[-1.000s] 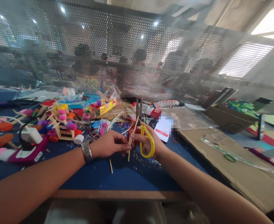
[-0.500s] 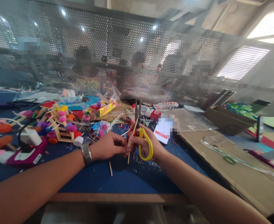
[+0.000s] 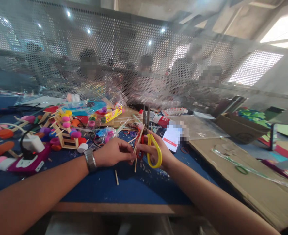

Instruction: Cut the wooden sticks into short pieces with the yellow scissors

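My left hand (image 3: 118, 151), with a metal watch at the wrist, pinches a thin wooden stick (image 3: 139, 138) between thumb and fingers. The stick is held tilted over the table. In my right hand (image 3: 162, 151) are scissors (image 3: 156, 156) with yellow and red handles; their blades point up and away, slightly apart. The stick stands beside the scissors and touches my right fingertips. A short piece of wooden stick (image 3: 116, 178) lies on the blue tabletop (image 3: 95, 189) below my left hand.
At the left are a stick structure (image 3: 69, 142) with coloured caps and a purple power strip (image 3: 33, 160) with a white plug. A lit phone (image 3: 171, 137) lies beyond my right hand. Cardboard (image 3: 222, 169) covers the right side; a perforated screen (image 3: 124, 62) stands behind.
The scissor blades have opened a little wider. Both hands, the stick and the short piece stay nearly in place; the view has shifted slightly.
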Motion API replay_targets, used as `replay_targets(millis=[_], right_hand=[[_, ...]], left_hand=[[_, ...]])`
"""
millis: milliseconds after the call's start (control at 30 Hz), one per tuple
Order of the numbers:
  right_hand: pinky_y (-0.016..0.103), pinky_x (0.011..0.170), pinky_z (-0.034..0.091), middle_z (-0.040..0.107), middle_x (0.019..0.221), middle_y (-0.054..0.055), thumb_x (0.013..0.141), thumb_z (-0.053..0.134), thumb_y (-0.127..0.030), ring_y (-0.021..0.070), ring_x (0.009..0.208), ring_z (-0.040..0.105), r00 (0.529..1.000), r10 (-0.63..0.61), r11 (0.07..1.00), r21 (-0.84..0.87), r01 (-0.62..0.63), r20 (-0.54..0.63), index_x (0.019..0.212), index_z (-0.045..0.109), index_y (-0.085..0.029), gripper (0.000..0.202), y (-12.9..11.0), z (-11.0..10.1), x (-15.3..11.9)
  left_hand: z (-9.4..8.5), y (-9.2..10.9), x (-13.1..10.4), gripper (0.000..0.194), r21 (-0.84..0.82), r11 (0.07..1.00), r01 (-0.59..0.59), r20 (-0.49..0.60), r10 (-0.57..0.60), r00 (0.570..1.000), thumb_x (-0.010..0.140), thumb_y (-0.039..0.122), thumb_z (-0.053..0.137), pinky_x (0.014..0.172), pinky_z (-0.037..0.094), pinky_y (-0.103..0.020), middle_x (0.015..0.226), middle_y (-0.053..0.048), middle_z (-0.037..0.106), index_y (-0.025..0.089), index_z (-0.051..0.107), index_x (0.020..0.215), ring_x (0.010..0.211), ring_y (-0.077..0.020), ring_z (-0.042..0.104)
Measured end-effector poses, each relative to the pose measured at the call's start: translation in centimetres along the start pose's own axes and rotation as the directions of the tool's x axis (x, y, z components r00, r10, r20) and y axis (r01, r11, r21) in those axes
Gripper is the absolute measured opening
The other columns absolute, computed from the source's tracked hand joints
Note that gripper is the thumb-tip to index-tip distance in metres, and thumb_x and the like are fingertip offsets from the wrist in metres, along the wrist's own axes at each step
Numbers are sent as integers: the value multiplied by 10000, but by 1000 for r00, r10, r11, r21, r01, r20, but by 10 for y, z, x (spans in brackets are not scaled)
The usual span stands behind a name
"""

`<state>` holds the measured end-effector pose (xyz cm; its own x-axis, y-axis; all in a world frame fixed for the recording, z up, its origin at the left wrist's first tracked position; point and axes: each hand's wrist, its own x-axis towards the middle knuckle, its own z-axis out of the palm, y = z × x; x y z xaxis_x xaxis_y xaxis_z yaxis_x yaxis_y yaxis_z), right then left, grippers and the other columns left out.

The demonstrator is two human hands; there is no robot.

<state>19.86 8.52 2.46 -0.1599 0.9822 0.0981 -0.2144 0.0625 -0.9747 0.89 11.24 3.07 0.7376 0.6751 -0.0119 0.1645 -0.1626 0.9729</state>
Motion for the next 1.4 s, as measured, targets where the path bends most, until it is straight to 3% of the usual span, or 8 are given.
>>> replay_targets(millis=[167,333,633,833,967,1100,1233,1400], right_hand=[[260,477,500,635,698,-56,592,905,-339,124,533,598,999,5,999,-45,-3,34,905,568,-226,474,-1,0,-2],[285,544,522,630,696,-47,571,910,-365,142,579,615,999,-36,999,-37,35,-7,895,567,-236,489,1,0,-1],[270,496,501,614,713,-50,576,903,-362,141,574,592,990,-91,996,-1,91,-108,909,553,-240,498,-1,4,-1],[278,572,473,595,788,-33,700,835,-443,139,639,559,974,-203,978,-61,198,-103,1011,576,-260,444,3,0,0],[314,720,476,588,904,0,778,768,-510,172,791,551,946,-322,928,-204,311,-24,1106,580,-287,439,0,-7,-1],[339,802,465,563,952,19,793,753,-506,193,865,534,930,-352,842,-399,364,106,1112,572,-267,438,-7,-12,-3],[324,735,458,552,899,21,779,758,-527,183,789,530,953,-188,795,-533,289,237,1138,572,-211,513,-11,-14,-4],[329,718,472,595,891,37,778,721,-627,198,774,547,933,-84,818,-510,265,350,1141,607,-188,581,-7,-14,-4]], left_hand=[[0,1,-1,282,64,998,-17,6,16,1000,763,386,769,681,498,-238,660,-26,717,123,693,695,648,-134,635],[2,0,-1,270,70,997,-19,-72,24,997,755,390,771,676,499,-238,688,-13,715,131,697,744,675,-140,649],[11,0,1,302,-181,983,10,-147,-37,988,705,393,829,651,545,-246,679,-7,713,128,693,756,640,-131,663],[1,5,2,287,-132,991,1,-218,-30,976,719,379,838,666,569,-253,678,-30,732,116,721,724,631,-132,675],[-11,6,2,376,-258,964,-67,-291,-12,957,639,427,893,679,586,-260,680,-30,731,108,714,723,635,-132,687],[-16,5,1,447,-384,912,-144,-306,22,952,577,457,924,648,574,-236,676,-24,720,108,692,733,636,-126,695],[-17,8,0,420,-405,904,-139,-257,33,966,584,418,928,647,580,-230,660,-11,714,110,680,724,640,-127,705],[-20,13,0,408,-368,929,-28,-148,-29,989,556,406,937,630,584,-235,640,-4,707,105,686,669,612,-122,699]])
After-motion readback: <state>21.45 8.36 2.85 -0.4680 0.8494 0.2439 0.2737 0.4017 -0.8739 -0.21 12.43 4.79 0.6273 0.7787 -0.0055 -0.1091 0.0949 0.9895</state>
